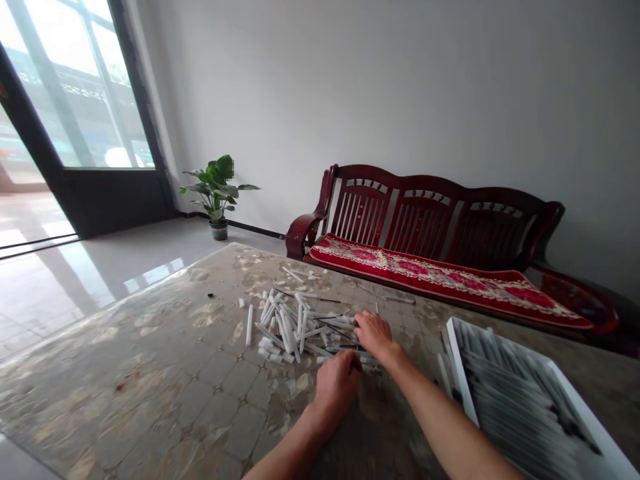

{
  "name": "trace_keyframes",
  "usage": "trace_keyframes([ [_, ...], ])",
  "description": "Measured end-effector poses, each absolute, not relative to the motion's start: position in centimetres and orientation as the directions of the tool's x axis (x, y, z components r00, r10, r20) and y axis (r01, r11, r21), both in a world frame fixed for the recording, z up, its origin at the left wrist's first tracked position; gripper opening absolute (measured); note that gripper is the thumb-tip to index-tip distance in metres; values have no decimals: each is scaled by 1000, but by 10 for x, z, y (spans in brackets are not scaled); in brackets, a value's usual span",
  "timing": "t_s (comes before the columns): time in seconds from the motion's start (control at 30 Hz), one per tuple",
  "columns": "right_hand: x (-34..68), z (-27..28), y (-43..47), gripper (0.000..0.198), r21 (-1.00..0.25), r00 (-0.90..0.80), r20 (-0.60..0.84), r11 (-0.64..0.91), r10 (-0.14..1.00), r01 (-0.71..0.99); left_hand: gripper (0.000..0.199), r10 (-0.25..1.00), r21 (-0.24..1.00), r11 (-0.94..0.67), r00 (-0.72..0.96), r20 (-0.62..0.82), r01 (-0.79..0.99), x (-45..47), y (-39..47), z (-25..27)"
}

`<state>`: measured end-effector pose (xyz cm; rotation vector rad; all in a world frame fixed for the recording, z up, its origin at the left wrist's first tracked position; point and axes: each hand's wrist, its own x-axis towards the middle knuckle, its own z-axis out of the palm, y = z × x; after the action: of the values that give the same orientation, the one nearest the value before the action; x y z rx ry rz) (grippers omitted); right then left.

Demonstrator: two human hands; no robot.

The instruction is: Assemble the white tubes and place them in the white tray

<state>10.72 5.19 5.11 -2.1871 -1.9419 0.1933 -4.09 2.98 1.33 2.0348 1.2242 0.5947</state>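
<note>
A loose pile of white pen barrels [287,327] lies on the table, mixed with small white caps [270,350] and thin dark refills [335,325]. At the pile's right edge, my right hand [374,333] has its fingers bent down and closed among the refills; what they pinch is too small to make out. My left hand [337,381] is closed at the near right side of the pile, thumb side up. Its fingers hide whatever is in them.
A white box [463,373] full of pens stands at the right on the patterned tabletop [200,380]. A small black piece [211,295] lies to the left. Beyond the table are a wooden bench [420,220] with a red cover, a potted plant [219,230] and a glass door [100,87].
</note>
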Motion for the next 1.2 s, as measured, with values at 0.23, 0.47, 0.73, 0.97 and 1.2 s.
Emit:
trace_keyframes([
  [0.23,116,65,28,21,-215,169,-29,-172,985,961,35,912,828,-383,312,267,410,-36,31,5],
  [0.47,122,62,-9,20,-687,-11,-110,-68,994,723,34,845,758,-534,275,459,374,-39,37,1],
  [0.73,120,53,33,16,-391,258,39,-223,965,893,21,939,938,-344,-6,345,48,-40,48,6],
  [0.97,97,42,44,9,-237,208,50,-190,977,953,41,1000,946,9,-23,-17,-323,-40,54,9],
  [1.2,107,51,23,13,-246,189,122,-155,974,957,34,973,813,181,-23,-232,-554,-41,60,7],
])
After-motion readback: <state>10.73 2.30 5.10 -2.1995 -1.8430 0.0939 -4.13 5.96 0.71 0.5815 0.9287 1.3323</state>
